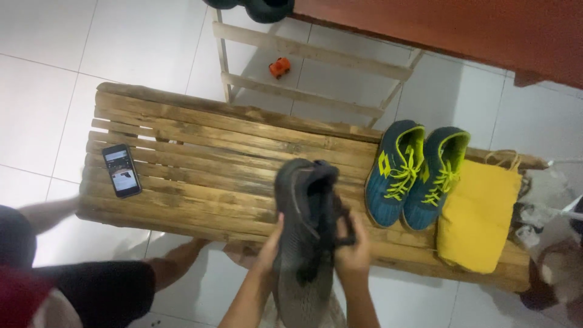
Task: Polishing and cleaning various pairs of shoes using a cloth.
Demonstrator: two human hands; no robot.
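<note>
Head view, hands: the left hand (265, 250) and the right hand (354, 252) hold a dark grey knitted sports shoe (303, 231) between them, sole side toward the person, toe end pointing away over the counter's near edge.
Left fingers: curled closed against the shoe's left side, thumb on the knit.
Right fingers: closed on the shoe's right side near the black laces and tongue.
Shoe's place: in the air above the near edge of the slatted wooden counter (200, 158), near its middle, just left of the other shoes.
Labels and signs: a black smartphone (121, 170) with a lit screen lies flat on the counter's left end, well apart from the hands; what the screen shows is too small to tell.
Containers: a yellow cloth bag (477, 215) with tan handles lies flat on the counter's right end; what is in it cannot be seen.
Pair of shoes: two teal-blue sports shoes with neon yellow laces and lining (416, 176) stand side by side, touching, openings up, between the held shoe and the bag; the right one touches the bag's edge.
Beyond the counter: a pale wooden rack (316, 51) stands on the white tiled floor (48, 54), with a small orange toy (279, 67) on the floor behind it.
Right edge: a heap of crumpled cloth and bags (546, 237) beside the counter's end.
Lower left: another person's bare legs (115, 285) beside the counter.
</note>
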